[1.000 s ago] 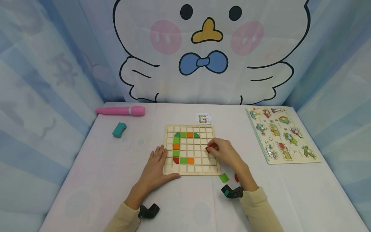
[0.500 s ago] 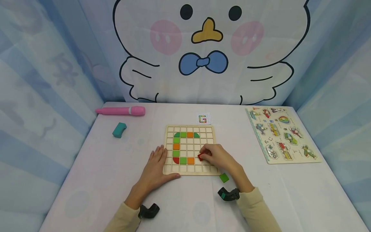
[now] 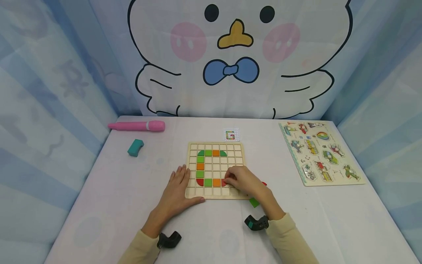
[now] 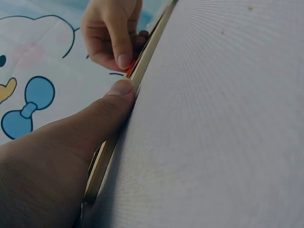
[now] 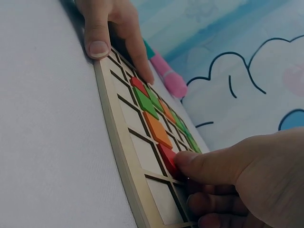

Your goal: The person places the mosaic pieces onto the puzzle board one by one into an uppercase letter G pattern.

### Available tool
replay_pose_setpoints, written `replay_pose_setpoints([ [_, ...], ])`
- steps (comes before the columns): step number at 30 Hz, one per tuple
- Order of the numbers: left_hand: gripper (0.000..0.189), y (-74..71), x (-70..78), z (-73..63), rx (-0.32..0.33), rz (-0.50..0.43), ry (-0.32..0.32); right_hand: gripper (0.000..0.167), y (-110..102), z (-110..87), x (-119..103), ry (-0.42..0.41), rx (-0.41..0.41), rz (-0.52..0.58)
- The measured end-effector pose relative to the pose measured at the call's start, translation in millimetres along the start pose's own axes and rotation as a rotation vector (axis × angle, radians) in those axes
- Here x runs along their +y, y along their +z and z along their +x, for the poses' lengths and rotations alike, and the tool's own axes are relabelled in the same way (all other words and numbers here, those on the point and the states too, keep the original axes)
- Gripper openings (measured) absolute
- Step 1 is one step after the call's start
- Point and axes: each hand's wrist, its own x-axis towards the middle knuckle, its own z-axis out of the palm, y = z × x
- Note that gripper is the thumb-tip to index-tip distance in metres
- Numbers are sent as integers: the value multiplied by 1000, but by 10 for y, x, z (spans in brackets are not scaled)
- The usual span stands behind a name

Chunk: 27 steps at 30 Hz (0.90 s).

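Observation:
A wooden grid board [image 3: 215,167] lies mid-table, with green, orange and red tiles forming a C-like outline. My left hand [image 3: 176,190] rests against its left side, fingers straight and thumb along the front edge. With thumb and fingers, my right hand [image 3: 245,179] pinches a red tile [image 5: 167,159]. That tile sits in the bottom row, right beside an orange tile [image 5: 157,129]. A loose green tile [image 3: 254,202] lies by the board's front right corner, partly behind the right wrist. Another red piece [image 3: 264,183] barely shows past the right hand.
Behind the board is a small printed pattern card [image 3: 231,135]. A pink pen-shaped object [image 3: 136,126] and a teal block [image 3: 135,147] lie at the far left. On the right is a picture puzzle board [image 3: 321,154]. Curtains border the table.
My right hand has carried the red tile left and toward me, from the board's right side down to the bottom row beside the orange tile. The left hand has stayed in place.

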Motion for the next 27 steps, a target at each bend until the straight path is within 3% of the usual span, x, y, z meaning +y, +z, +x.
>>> replay_pose_setpoints([
  [14, 117, 26, 0, 1, 3, -9, 4, 14, -102, -76, 13, 57, 10, 2],
  [21, 117, 13, 5, -5, 13, -10, 5, 24, -186, -199, 55, 48, -4, -12],
  [27, 117, 10, -1, -4, 20, -12, 1, 33, -251, -308, 108, 89, -17, -16],
])
